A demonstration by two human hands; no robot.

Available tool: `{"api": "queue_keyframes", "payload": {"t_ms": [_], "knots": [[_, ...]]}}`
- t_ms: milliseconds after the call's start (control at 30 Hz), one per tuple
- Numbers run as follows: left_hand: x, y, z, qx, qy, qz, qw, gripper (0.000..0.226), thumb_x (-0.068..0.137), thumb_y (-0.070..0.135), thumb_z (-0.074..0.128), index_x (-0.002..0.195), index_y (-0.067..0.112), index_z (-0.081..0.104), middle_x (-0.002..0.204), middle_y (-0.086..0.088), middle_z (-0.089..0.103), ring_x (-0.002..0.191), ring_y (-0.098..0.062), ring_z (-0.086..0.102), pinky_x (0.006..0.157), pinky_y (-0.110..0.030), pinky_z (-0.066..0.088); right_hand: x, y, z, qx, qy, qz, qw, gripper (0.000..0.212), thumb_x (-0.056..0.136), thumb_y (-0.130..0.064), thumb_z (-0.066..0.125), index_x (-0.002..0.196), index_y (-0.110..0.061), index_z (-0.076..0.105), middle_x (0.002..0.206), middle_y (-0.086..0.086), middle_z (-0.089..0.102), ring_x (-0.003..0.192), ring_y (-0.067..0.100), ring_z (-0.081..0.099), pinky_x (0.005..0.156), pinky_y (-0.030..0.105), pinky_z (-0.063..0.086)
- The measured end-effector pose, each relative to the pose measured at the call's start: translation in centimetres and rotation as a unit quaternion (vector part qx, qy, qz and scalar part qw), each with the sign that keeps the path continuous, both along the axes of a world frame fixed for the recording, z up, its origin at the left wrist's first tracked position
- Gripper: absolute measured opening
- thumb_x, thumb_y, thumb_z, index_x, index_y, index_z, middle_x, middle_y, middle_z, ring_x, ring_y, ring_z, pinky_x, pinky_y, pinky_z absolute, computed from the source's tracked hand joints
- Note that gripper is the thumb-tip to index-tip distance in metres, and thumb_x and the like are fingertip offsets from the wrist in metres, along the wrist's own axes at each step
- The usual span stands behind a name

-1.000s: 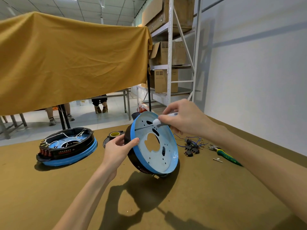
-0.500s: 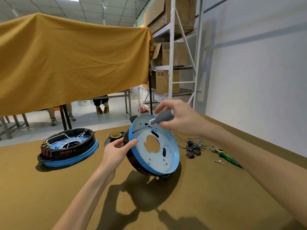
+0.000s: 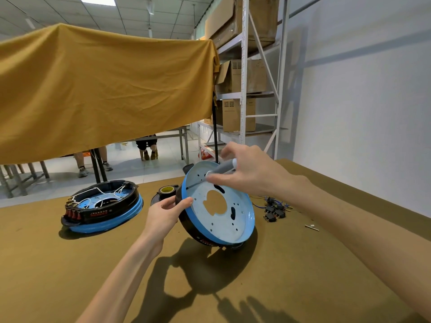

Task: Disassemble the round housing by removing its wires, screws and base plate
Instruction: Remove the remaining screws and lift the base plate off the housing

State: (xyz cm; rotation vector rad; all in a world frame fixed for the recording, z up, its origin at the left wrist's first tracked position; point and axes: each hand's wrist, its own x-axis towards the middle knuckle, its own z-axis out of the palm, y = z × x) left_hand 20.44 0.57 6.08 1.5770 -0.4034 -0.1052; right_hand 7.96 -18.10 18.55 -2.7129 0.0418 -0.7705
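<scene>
The left hand (image 3: 166, 212) grips the housing (image 3: 217, 206) tilted on the surface (image 3: 70, 276), the right hand (image 3: 247, 173) grips a screwdriver (image 3: 221, 170) at its plate; wires (image 3: 272, 207) lie beside it, screws seemingly remain

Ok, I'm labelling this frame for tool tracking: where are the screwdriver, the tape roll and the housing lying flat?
screwdriver (image 3: 223, 169), head view, on its grey handle.
tape roll (image 3: 167, 190), head view, on its yellow top face.
housing lying flat (image 3: 109, 223), head view, on its blue rim at the front.
</scene>
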Motion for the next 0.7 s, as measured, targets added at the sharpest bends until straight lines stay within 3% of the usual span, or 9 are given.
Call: {"api": "queue_keyframes", "payload": {"t_ms": [100,200,267,333,433,500,567,633,700], "knots": [[0.0,0.1,0.0,0.017,-0.009,0.011,1.000,0.071,0.083,0.039,0.080,0.143,0.012,0.055,0.131,-0.003,0.063,0.120,-0.020,0.056,0.098,-0.037,0.050,0.4,0.5,0.4,0.039,-0.027,-0.027,0.999,0.059,0.095,-0.067,0.052,0.085,-0.012,0.071,0.064,0.002,0.070,0.058,0.011,0.066,0.066,0.037,0.060],[0.2,0.0,-0.4,0.029,-0.005,0.016,0.999,0.067,0.084,0.041,0.078,0.141,0.012,0.057,0.127,-0.002,0.064,0.115,-0.018,0.057,0.083,-0.028,0.050,0.6,0.6,1.7,0.069,-0.030,0.022,0.997,0.025,0.091,-0.043,0.071,0.092,-0.017,0.071,0.090,0.001,0.070,0.075,0.012,0.067,0.067,0.034,0.060],[0.3,-0.2,-0.7,0.033,0.013,0.005,0.999,0.062,0.086,0.042,0.076,0.138,0.013,0.061,0.129,-0.003,0.066,0.117,-0.019,0.058,0.079,-0.026,0.051,0.8,0.3,2.4,0.065,0.004,0.049,0.997,0.018,0.084,-0.027,0.078,0.099,-0.023,0.070,0.097,-0.003,0.066,0.085,0.011,0.065,0.071,0.035,0.058],[0.4,-0.4,-1.1,0.036,0.032,-0.008,0.999,0.040,0.086,0.044,0.074,0.119,0.023,0.070,0.122,0.000,0.071,0.117,-0.020,0.062,0.080,-0.029,0.054,1.2,0.1,2.5,0.059,0.037,0.042,0.997,0.030,0.083,-0.027,0.076,0.110,-0.024,0.064,0.102,-0.001,0.065,0.088,0.013,0.064,0.073,0.038,0.057],[0.5,-0.7,-1.3,0.037,0.067,-0.026,0.997,0.014,0.086,0.044,0.075,0.093,0.033,0.071,0.113,0.001,0.076,0.115,-0.023,0.066,0.093,-0.041,0.057,1.9,0.0,2.0,-0.008,0.009,-0.051,0.999,0.051,0.091,-0.062,0.062,0.109,-0.015,0.061,0.095,0.004,0.066,0.085,0.020,0.063,0.069,0.040,0.056],[0.6,-0.8,-1.5,0.038,0.081,-0.042,0.995,0.015,0.086,0.043,0.075,0.095,0.031,0.072,0.114,-0.001,0.076,0.115,-0.024,0.066,0.098,-0.045,0.056,2.2,-0.2,2.0,-0.036,-0.006,-0.064,0.997,0.053,0.093,-0.061,0.062,0.105,-0.009,0.065,0.095,0.009,0.069,0.086,0.024,0.066,0.071,0.041,0.057],[0.7,-0.9,-1.6,0.035,0.098,-0.051,0.993,0.021,0.087,0.043,0.074,0.100,0.027,0.071,0.117,-0.004,0.075,0.115,-0.024,0.067,0.099,-0.046,0.056,2.3,-0.6,2.2,-0.010,0.033,0.002,0.999,0.036,0.089,-0.044,0.075,0.111,-0.019,0.063,0.106,0.002,0.067,0.090,0.015,0.065,0.070,0.030,0.055],[0.7,-0.9,-1.8,0.028,0.119,-0.048,0.991,0.027,0.088,0.042,0.073,0.107,0.023,0.070,0.118,-0.005,0.074,0.115,-0.024,0.066,0.101,-0.046,0.055,2.5,-0.8,2.6,0.029,0.078,0.064,0.994,0.040,0.082,-0.025,0.083,0.113,-0.028,0.058,0.104,-0.006,0.064,0.087,0.005,0.063,0.067,0.021,0.049],[0.9,-1.0,-1.9,0.027,0.131,-0.045,0.990,0.037,0.088,0.041,0.073,0.116,0.018,0.068,0.119,-0.006,0.073,0.116,-0.025,0.066,0.103,-0.047,0.054,3.0,-0.8,2.5,0.035,0.077,0.068,0.994,0.045,0.081,-0.029,0.082,0.117,-0.029,0.053,0.096,-0.010,0.062,0.083,0.004,0.062,0.063,0.021,0.044]]}}
